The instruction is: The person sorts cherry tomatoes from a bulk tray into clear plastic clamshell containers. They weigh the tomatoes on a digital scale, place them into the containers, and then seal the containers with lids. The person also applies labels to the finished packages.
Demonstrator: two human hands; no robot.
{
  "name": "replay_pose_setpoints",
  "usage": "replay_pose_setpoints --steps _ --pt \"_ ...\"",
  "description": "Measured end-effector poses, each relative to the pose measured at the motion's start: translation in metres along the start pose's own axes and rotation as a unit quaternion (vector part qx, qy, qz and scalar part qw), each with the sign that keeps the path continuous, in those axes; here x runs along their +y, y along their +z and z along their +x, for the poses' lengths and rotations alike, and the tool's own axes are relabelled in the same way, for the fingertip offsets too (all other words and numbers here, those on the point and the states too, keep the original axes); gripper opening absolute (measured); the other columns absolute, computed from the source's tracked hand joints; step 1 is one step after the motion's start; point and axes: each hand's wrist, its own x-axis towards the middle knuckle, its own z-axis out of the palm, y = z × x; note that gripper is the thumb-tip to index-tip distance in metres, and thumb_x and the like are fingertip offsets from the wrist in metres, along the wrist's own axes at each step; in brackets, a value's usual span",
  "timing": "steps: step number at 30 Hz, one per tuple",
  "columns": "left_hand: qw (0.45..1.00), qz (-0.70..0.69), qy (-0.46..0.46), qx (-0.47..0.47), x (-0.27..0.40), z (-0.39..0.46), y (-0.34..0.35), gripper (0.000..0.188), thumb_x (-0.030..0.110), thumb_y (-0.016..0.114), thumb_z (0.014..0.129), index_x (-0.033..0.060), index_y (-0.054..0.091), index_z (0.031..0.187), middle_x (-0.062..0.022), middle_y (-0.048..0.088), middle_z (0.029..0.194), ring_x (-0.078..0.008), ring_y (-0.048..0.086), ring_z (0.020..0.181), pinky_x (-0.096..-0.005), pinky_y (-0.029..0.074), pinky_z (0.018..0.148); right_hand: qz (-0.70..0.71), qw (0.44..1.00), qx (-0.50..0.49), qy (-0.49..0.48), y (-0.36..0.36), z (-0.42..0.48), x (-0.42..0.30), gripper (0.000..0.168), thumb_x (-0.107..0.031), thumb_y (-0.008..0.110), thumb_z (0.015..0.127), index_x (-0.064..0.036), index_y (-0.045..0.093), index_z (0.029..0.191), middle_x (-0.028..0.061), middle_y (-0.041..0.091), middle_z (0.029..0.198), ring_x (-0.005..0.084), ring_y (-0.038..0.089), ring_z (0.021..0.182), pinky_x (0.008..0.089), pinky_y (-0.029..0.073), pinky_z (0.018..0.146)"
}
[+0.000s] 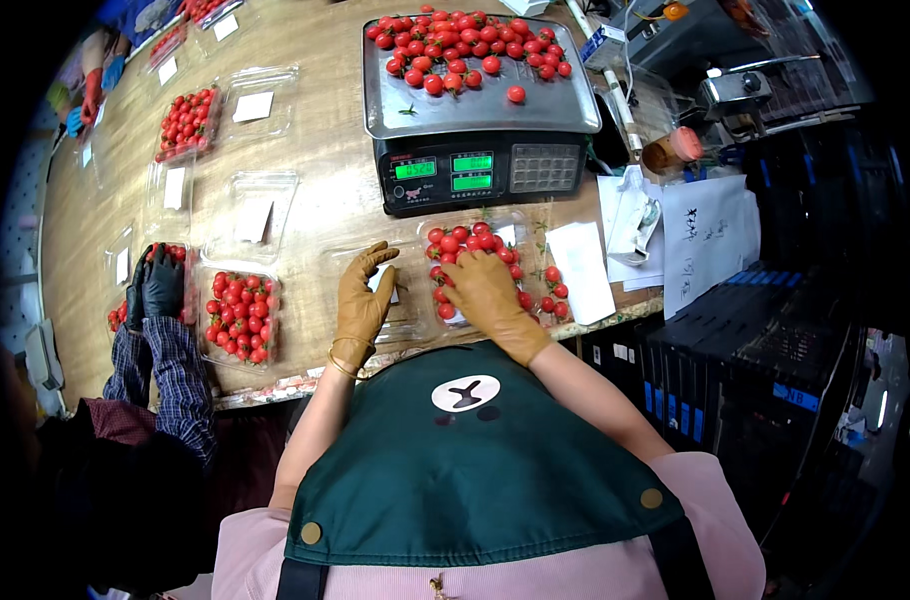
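Note:
My right hand (488,296), in a tan glove, rests on cherry tomatoes (466,241) in a clear plastic clamshell box (528,225); its fingertips are partly hidden among the fruit, so its grip cannot be told. My left hand (366,292), gloved alike, is at the box's left, over its clear lid (410,322), thumb and fingers apart and nothing between them. Several loose cherry tomatoes (553,291) lie right of the box. Beyond it stands a digital scale (485,169), its steel tray (455,116) bearing a heap of cherry tomatoes (443,49).
A filled box of tomatoes (239,316) and an open empty box (252,225) are at the left. A co-worker's black-gloved hands (158,285) work beside them. White papers (581,270), a jar (672,150) and stacked black crates (725,352) are at the right.

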Motion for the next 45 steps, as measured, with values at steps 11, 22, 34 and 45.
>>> replay_pose_setpoints --steps 11,22,34,45 --pt "0.976 -0.163 -0.139 -0.048 0.022 -0.015 -0.005 0.029 0.006 0.058 0.089 0.001 0.06 0.118 -0.007 0.064 0.112 -0.0134 0.06 0.097 -0.0253 0.047 0.087 0.512 0.8 -0.072 0.304 -0.024 0.009 0.005 0.034 -0.031 0.061 0.09 -0.001 0.066 0.104 0.0012 0.066 0.082 0.0086 0.057 0.067 0.0231 0.046 0.06" --pt "0.921 -0.342 -0.153 -0.105 0.058 -0.014 0.025 0.035 0.005 0.066 0.085 0.0016 0.059 0.118 -0.0033 0.064 0.104 -0.0095 0.058 0.094 -0.0225 0.048 0.083 0.611 0.723 -0.074 0.313 -0.06 -0.004 -0.015 0.031 -0.015 0.06 0.092 -0.001 0.059 0.12 0.0035 0.067 0.097 0.0083 0.062 0.079 0.0205 0.05 0.073" --pt "0.962 -0.182 -0.086 -0.183 0.043 -0.031 0.037 0.033 0.011 0.069 0.083 0.0015 0.061 0.114 -0.0049 0.066 0.099 -0.0101 0.059 0.088 -0.0245 0.048 0.08 0.521 0.782 -0.065 0.336 -0.041 -0.035 -0.017 0.03 -0.026 0.067 0.087 -0.003 0.063 0.105 0.0024 0.065 0.082 0.0088 0.06 0.072 0.023 0.047 0.063" --pt "0.969 -0.143 -0.121 -0.162 0.031 -0.026 0.028 0.024 0.01 0.061 0.089 0.0019 0.062 0.111 -0.0069 0.067 0.102 -0.0123 0.061 0.094 -0.0256 0.047 0.084 0.041 0.933 0.072 0.351 -0.048 -0.121 0.075 0.025 -0.017 0.07 0.076 -0.009 0.067 0.1 0.0139 0.059 0.088 0.0298 0.059 0.079 0.0405 0.047 0.071"
